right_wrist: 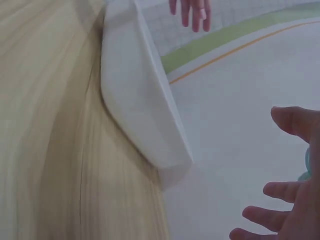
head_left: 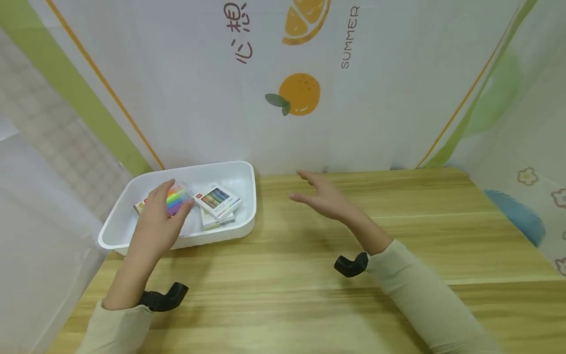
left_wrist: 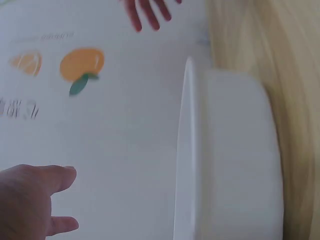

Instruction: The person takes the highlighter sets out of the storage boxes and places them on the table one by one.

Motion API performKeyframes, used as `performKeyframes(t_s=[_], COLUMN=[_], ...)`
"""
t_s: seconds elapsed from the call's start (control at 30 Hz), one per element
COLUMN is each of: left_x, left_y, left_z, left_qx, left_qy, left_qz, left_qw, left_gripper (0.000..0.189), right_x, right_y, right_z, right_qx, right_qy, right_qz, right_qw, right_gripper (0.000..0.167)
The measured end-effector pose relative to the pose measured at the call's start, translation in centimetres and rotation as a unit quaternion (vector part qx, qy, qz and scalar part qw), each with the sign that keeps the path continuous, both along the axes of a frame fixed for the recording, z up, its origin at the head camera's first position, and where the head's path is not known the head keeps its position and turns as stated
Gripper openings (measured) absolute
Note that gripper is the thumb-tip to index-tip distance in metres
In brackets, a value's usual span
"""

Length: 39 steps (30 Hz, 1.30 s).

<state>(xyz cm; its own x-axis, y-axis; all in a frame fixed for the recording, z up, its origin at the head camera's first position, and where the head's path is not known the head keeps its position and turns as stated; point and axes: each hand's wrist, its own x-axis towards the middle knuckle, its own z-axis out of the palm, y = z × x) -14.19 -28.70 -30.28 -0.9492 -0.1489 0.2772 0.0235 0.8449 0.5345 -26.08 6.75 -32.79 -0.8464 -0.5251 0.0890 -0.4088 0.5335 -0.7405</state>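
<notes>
My left hand (head_left: 156,221) hovers above the near left part of a white plastic tray (head_left: 234,236), thumb and fingers spread apart with nothing between them. Beneath it in the head view lies a pack of rainbow-coloured sticks (head_left: 177,197), partly hidden by the hand. To its right, a white box with a window (head_left: 217,200) showing coloured sticks lies tilted across another white box (head_left: 216,220). My right hand (head_left: 325,196) is held over the table right of the tray, its fingers extended and holding nothing. In the left wrist view the tray's outer wall (left_wrist: 240,155) hides its contents.
The tray stands at the back left of a wood-grain table (head_left: 274,295). A white curtain (head_left: 199,108) printed with oranges hangs right behind the table, and more cloth borders both sides. Each wrist carries a black camera mount (head_left: 163,297).
</notes>
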Motion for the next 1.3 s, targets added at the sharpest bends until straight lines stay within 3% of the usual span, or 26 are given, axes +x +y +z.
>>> performKeyframes(t_s=[0.23,0.4,0.53,0.73,0.87,1.0,1.13,1.3], left_x=[0.4,1.1,1.6,1.9,2.1,1.9,1.6,1.4], left_y=[-4.7,-6.8,-8.4,-10.1,-11.0,-11.5,-11.7,-11.7], left_z=[0.3,-0.2,-0.6,-0.6,-0.6,-1.0,-1.3,-1.7], left_qx=[0.056,0.111,0.134,0.147,0.142,0.148,0.130,0.120], left_qy=[0.019,0.008,-0.007,0.001,0.000,-0.018,-0.031,-0.060], left_qz=[0.111,0.186,0.228,0.224,0.228,0.230,0.224,0.208], left_qw=[0.9921,0.9762,0.9643,0.9634,0.9632,0.9617,0.9654,0.9689], left_gripper=[0.069,0.068,0.068,0.067,0.067,0.068,0.069,0.072], right_x=[0.3,0.5,0.6,0.8,1.0,1.0,0.6,0.3], right_y=[-3.6,-5.6,-6.9,-8.8,-10.0,-10.7,-11.5,-12.7], right_z=[0.3,0.7,1.1,1.6,1.5,1.3,0.3,-1.8], right_qx=[-0.081,-0.098,-0.104,-0.121,-0.140,-0.166,-0.197,-0.191], right_qy=[-0.031,-0.039,-0.035,-0.028,-0.052,-0.070,-0.088,-0.095], right_qz=[-0.005,0.002,0.017,0.021,0.022,-0.002,-0.042,-0.076], right_qw=[0.9963,0.9944,0.9939,0.9920,0.9885,0.9836,0.9755,0.9740], right_gripper=[0.075,0.076,0.076,0.075,0.074,0.073,0.078,0.085])
